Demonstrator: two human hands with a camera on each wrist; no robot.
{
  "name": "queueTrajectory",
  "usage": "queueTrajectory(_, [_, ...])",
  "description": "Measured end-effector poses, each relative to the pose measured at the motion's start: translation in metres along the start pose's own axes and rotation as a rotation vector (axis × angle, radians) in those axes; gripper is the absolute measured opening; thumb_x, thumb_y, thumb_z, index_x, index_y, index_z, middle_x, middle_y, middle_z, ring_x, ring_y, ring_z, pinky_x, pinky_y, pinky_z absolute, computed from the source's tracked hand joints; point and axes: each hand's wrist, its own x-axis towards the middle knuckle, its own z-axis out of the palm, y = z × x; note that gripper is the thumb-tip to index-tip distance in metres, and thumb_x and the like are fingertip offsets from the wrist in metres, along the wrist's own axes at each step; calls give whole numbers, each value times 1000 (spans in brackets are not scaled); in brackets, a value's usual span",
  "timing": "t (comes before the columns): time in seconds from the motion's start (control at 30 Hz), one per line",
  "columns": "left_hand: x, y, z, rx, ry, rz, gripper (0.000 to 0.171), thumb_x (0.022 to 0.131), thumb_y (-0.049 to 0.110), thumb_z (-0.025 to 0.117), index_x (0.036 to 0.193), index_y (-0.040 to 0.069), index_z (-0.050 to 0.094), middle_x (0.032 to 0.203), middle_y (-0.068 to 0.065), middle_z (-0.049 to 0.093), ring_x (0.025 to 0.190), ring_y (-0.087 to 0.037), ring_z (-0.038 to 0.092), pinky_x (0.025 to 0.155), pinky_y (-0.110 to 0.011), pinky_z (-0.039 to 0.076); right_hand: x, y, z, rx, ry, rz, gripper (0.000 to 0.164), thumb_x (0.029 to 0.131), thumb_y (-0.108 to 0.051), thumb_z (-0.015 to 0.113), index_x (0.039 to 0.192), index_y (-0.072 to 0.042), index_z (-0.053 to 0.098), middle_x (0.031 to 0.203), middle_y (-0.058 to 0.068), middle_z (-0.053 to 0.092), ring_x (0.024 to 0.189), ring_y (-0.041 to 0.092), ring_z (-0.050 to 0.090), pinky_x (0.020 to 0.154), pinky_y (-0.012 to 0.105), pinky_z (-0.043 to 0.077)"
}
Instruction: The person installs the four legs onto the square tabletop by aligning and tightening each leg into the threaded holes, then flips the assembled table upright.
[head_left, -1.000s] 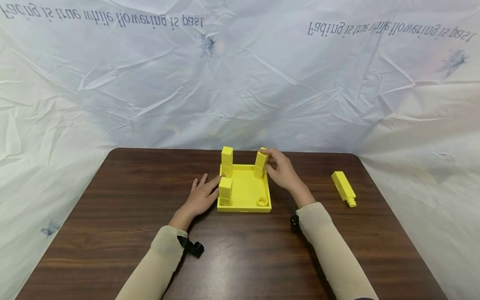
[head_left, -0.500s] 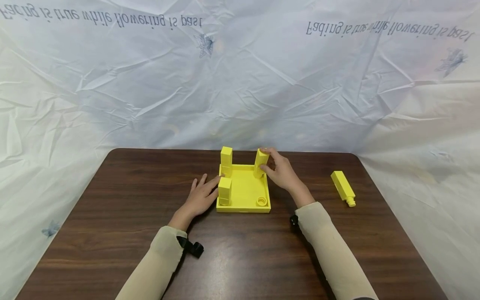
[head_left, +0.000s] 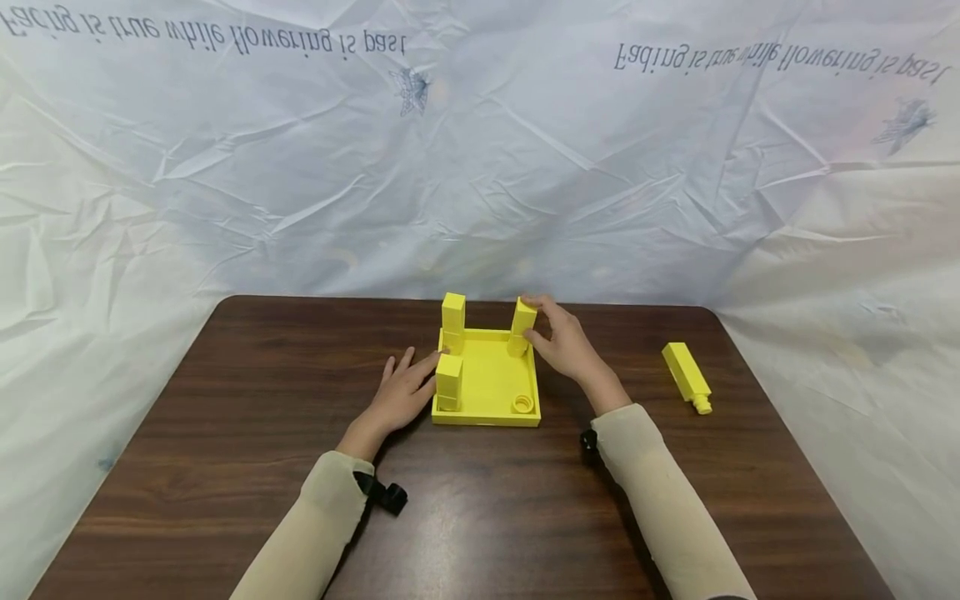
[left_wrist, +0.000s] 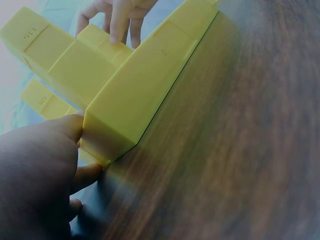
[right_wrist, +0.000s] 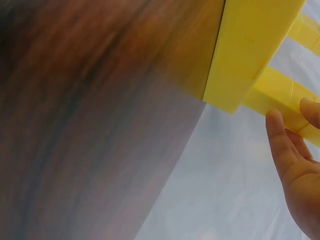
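Note:
A yellow square tray-like base (head_left: 491, 379) with a low rim lies on the table. Yellow square legs stand in three of its corners: far left (head_left: 453, 315), near left (head_left: 449, 379) and far right. A round threaded socket (head_left: 522, 404) shows in the near right corner. My right hand (head_left: 567, 343) pinches the far right leg (head_left: 523, 317) between thumb and fingers, also seen in the right wrist view. My left hand (head_left: 405, 394) lies at the base's left side, fingers spread and fairly straight, touching the rim; in the left wrist view its fingertips meet the base's corner (left_wrist: 112, 135).
Another yellow leg (head_left: 685, 371) with a threaded end lies on its side at the table's right. The dark wood table (head_left: 480, 517) ends at a far edge, just behind the base. A pale wrinkled sheet (head_left: 480, 183) with printed writing hangs behind it.
My right thumb has come in onto the far right leg, which leans a little differently. The base has shifted slightly left. My left hand stays in nearly the same place.

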Motion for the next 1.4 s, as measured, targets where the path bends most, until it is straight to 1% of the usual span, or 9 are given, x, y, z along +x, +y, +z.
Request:
queueTrajectory(0.03, [1, 0, -1, 1, -1, 4, 56, 116, 40, 42, 168, 23, 32, 169, -7, 35, 162, -38, 2, 126, -61, -11, 1, 0, 0, -4, -2, 3, 54, 104, -3, 67, 154, -8, 47, 156, 17, 51, 130, 38, 57, 77, 50, 51])
queueTrajectory(0.17, [4, -3, -5, 3, -7, 17, 57, 115, 41, 42, 168, 22, 32, 169, -8, 36, 162, -39, 1, 126, -61, -11, 5, 1, 1, -21, 3, 5, 55, 103, -4, 69, 153, -7, 47, 154, 18, 53, 133, 39, 56, 101, 56, 51])
queueTrajectory(0.27, [7, -5, -6, 4, -14, 16, 58, 115, 42, 42, 168, 22, 31, 168, -8, 36, 162, -39, 1, 126, -61, -11, 9, -1, 2, -31, 22, 6, 54, 101, -6, 72, 150, -6, 50, 151, 18, 56, 129, 38, 58, 103, 57, 50])
queueTrajectory(0.47, [11, -8, -9, 24, -34, 0, 58, 116, 41, 41, 169, 21, 28, 168, -9, 37, 162, -38, 0, 126, -60, -11, 15, -5, 7, -52, 72, 33, 49, 100, -10, 76, 144, -6, 54, 136, 18, 62, 96, 31, 60, 75, 44, 50])
queueTrajectory(0.67, [11, -7, -12, 23, -40, -4, 57, 116, 34, 42, 168, 12, 32, 168, -14, 37, 162, -40, 1, 126, -61, -11, 18, -8, 11, -77, 97, 59, 48, 101, -13, 74, 143, -6, 54, 132, 18, 63, 62, 24, 40, 60, 38, 40])
queueTrajectory(0.9, [12, -7, -12, 13, -66, 4, 57, 116, 33, 41, 168, 10, 32, 168, -17, 36, 162, -41, -1, 126, -62, -12, 19, -11, 14, -88, 120, 97, 47, 101, -13, 75, 142, -6, 54, 128, 16, 63, 65, 24, 43, 60, 37, 42])
queueTrajectory(1.17, [-7, 3, -1, 3, -15, -27, 56, 116, 34, 40, 167, 11, 33, 167, -16, 37, 162, -41, 1, 126, -61, -11, 7, -18, 11, -90, 87, 89, 47, 102, -15, 74, 142, -6, 52, 124, 16, 63, 74, 27, 51, 64, 40, 47])
queueTrajectory(1.3, [-14, 9, 7, 7, 4, -39, 56, 116, 36, 40, 167, 11, 34, 166, -15, 40, 162, -41, 3, 126, -61, -10, -1, -21, 4, -116, 27, 108, 51, 103, -17, 73, 146, -8, 48, 136, 18, 61, 96, 33, 63, 77, 46, 55])
queueTrajectory(1.4, [-19, 14, 12, 12, 5, -49, 56, 117, 36, 39, 167, 11, 34, 166, -15, 40, 162, -40, 3, 126, -61, -11, -8, -27, -5, -133, -43, 117, 56, 103, -21, 73, 150, -9, 45, 147, 20, 54, 120, 40, 62, 92, 55, 56])
